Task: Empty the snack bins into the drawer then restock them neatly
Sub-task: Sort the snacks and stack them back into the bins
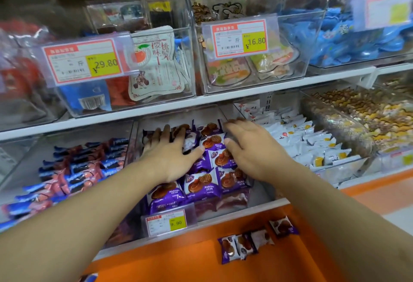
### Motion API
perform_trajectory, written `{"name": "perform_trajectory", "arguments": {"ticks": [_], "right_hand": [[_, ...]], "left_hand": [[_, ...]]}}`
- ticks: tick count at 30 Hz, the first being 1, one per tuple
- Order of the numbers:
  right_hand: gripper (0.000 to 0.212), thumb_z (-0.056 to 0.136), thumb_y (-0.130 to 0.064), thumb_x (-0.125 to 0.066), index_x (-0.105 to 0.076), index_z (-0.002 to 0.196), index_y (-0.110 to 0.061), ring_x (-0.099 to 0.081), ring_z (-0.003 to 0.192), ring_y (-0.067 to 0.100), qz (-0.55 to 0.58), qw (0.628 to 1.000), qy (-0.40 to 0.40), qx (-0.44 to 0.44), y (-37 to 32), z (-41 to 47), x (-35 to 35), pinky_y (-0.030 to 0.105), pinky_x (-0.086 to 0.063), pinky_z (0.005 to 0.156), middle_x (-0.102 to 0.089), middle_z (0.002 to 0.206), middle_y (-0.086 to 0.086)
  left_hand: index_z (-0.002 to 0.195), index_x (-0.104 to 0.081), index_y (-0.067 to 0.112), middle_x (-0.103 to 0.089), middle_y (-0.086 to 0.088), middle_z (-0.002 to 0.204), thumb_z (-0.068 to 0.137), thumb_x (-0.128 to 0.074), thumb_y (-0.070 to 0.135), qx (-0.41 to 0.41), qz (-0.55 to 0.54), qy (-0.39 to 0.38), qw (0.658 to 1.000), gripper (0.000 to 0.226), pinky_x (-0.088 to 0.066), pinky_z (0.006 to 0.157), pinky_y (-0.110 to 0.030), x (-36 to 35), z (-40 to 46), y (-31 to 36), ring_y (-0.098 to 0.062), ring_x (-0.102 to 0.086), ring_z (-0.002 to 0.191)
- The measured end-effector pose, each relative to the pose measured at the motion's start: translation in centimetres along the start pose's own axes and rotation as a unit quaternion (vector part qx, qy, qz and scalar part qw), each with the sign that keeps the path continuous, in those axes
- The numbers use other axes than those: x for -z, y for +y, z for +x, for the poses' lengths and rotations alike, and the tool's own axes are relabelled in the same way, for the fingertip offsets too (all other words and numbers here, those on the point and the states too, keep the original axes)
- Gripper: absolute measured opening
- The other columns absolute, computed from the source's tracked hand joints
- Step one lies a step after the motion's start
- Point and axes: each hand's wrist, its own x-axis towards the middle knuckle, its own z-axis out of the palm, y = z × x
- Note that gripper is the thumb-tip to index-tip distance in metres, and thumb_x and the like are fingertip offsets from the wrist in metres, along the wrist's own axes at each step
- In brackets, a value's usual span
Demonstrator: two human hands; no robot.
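Note:
A clear snack bin (263, 190) on the lower shelf holds purple cookie packets (201, 183) laid in rows. My left hand (172, 154) lies flat on the packets at the bin's left side, fingers spread. My right hand (250, 145) reaches over the right side, fingers curled down onto a packet; whether it grips one is hidden. Below, the orange drawer (178, 259) holds three loose purple packets (243, 246) and one more packet (282, 227) to their right.
A bin of blue and pink bars (73, 170) sits left of the purple bin, white packets (312, 143) to the right, and a bin of mixed gold snacks (368, 116) beyond. The upper shelf carries clear bins with price tags (85, 62) (241, 38).

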Motion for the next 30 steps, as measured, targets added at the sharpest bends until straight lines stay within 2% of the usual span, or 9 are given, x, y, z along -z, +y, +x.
{"name": "perform_trajectory", "arguments": {"ticks": [4, 7, 12, 14, 17, 20, 24, 27, 30], "right_hand": [[0.045, 0.107, -0.035, -0.053, -0.053, 0.15, -0.021, -0.046, 0.134, 0.013, 0.076, 0.996, 0.024, 0.036, -1.0, -2.4, 3.0, 0.026, -0.033, 0.111, -0.058, 0.145, -0.002], [0.028, 0.103, -0.032, -0.06, -0.07, 0.128, -0.024, -0.06, 0.115, 0.005, 0.197, 0.978, 0.014, 0.07, -1.3, -7.6, 4.7, 0.023, -0.048, 0.094, -0.069, 0.123, -0.011], [0.013, 0.092, -0.032, -0.067, -0.076, 0.1, -0.027, -0.066, 0.089, 0.013, 0.187, 0.97, -0.154, 0.019, 2.8, -16.3, -0.6, 0.036, -0.052, 0.077, -0.071, 0.096, -0.009], [0.022, 0.09, -0.03, -0.07, -0.074, 0.112, -0.028, -0.064, 0.098, 0.009, 0.102, 0.969, -0.223, -0.018, 6.0, -17.6, -4.6, 0.029, -0.049, 0.084, -0.07, 0.107, -0.009], [0.061, 0.09, -0.035, -0.072, -0.053, 0.147, -0.032, -0.049, 0.139, 0.019, 0.015, 0.949, -0.309, -0.068, 11.2, -17.8, -10.7, 0.024, -0.037, 0.115, -0.051, 0.152, -0.001], [0.088, 0.088, -0.043, -0.072, -0.023, 0.161, -0.046, -0.03, 0.154, 0.03, -0.031, 0.918, -0.379, -0.11, 15.5, -16.8, -15.8, 0.039, -0.032, 0.125, -0.02, 0.17, 0.004], [0.089, 0.098, -0.048, -0.065, -0.004, 0.161, -0.055, 0.002, 0.16, 0.04, -0.088, 0.893, -0.43, -0.102, 19.0, -14.5, -21.2, 0.057, -0.017, 0.128, 0.0, 0.174, 0.008], [0.087, 0.095, -0.05, -0.064, -0.008, 0.161, -0.054, -0.003, 0.157, 0.042, -0.087, 0.902, -0.413, -0.094, 20.3, -14.5, -25.5, 0.062, -0.013, 0.127, -0.012, 0.171, 0.011], [0.069, 0.086, -0.048, -0.056, -0.034, 0.15, -0.055, -0.025, 0.143, 0.044, -0.073, 0.924, -0.363, -0.1, 20.6, -15.9, -27.7, 0.063, -0.041, 0.111, -0.032, 0.153, 0.012]], "left_hand": [[0.163, -0.002, 0.047, 0.014, 0.009, 0.173, 0.093, -0.018, 0.082, -0.11, -0.059, 0.045, 0.991, 0.08, 0.003, 0.127, -0.044, -0.4, -5.4, 1.2, -0.017, 0.015, 0.159], [0.161, -0.026, 0.04, -0.01, 0.018, 0.17, 0.1, -0.021, 0.073, -0.234, -0.115, 0.121, 0.958, 0.07, -0.015, 0.127, -0.036, -2.5, -11.9, 1.3, -0.005, -0.004, 0.157], [0.151, -0.042, 0.04, -0.022, 0.029, 0.161, 0.103, -0.035, 0.062, -0.309, -0.125, 0.003, 0.943, 0.053, -0.003, 0.114, -0.005, -11.4, -17.8, 0.6, 0.007, -0.019, 0.147], [0.156, -0.033, 0.042, -0.016, 0.026, 0.165, 0.103, -0.039, 0.062, -0.267, -0.123, -0.055, 0.954, 0.057, -0.001, 0.115, -0.007, -16.3, -16.3, 0.5, 0.001, -0.018, 0.151], [0.161, -0.019, 0.046, -0.009, 0.017, 0.17, 0.099, -0.05, 0.062, -0.209, -0.115, -0.103, 0.966, 0.071, -0.01, 0.121, -0.02, -22.9, -12.2, 1.2, -0.011, -0.015, 0.155], [0.16, -0.005, 0.055, 0.005, 0.014, 0.172, 0.093, -0.059, 0.066, -0.174, -0.101, -0.158, 0.967, 0.087, -0.016, 0.128, -0.042, -28.2, -7.9, 2.8, -0.023, -0.003, 0.159], [0.157, -0.003, 0.06, 0.015, 0.012, 0.172, 0.092, -0.064, 0.062, -0.166, -0.092, -0.181, 0.965, 0.089, -0.013, 0.126, -0.057, -35.0, -3.2, 5.0, -0.026, 0.013, 0.159], [0.157, -0.009, 0.06, 0.016, 0.008, 0.172, 0.098, -0.063, 0.048, -0.16, -0.116, -0.192, 0.961, 0.081, -0.013, 0.124, -0.061, -39.2, -1.5, 5.7, -0.032, 0.017, 0.158], [0.154, -0.02, 0.06, -0.002, 0.006, 0.174, 0.105, -0.047, 0.041, -0.145, -0.142, -0.174, 0.964, 0.059, -0.019, 0.124, -0.059, -41.5, -0.9, 5.5, -0.037, 0.0, 0.158]]}}
